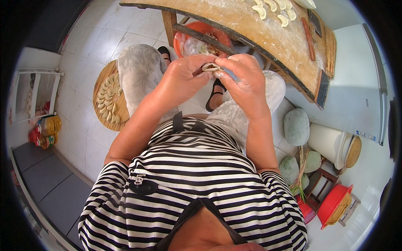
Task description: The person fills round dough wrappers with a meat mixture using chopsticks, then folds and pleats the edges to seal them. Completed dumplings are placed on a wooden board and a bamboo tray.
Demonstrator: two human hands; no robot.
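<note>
A dumpling (211, 66) of pale dough, partly open along its upper edge, is held up in front of me between both hands. My left hand (188, 73) has it pinched by one side between thumb and fingers. On the other side, the floury thumb and fingertips of my right hand (243, 73) press the dough edge. To the left, beside my leg, several folded dumplings (108, 89) lie in curved rows on a round woven tray (100, 117). More folded dumplings (284, 20) rest on the floury wooden board (238, 26) ahead.
A rolling pin (308, 38) and a dark flat blade (314, 22) lie on the board's right. Under it stands an orange basin (180, 42) with plastic bags. Winter melons (296, 126) sit by a fridge (342, 91); a red basin (329, 205) is lower right. Oil bottles (51, 125) stand left.
</note>
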